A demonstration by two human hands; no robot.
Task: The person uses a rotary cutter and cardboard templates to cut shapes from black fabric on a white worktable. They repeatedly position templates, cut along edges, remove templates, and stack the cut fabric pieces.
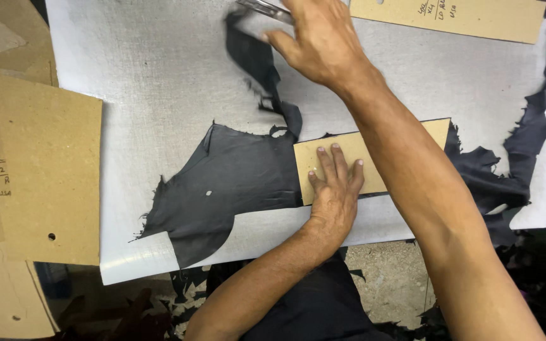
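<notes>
Grey woven sheet (159, 76) under black fabric (235, 183)

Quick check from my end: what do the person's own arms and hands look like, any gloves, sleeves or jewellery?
Both arms are bare from hand to as far up as the frame shows, with no sleeves in view. The left hand wears no glove, ring or watch, and its nails are short. The right hand is also ungloved, with no ring or wristband visible. No markings show on either forearm.
</notes>
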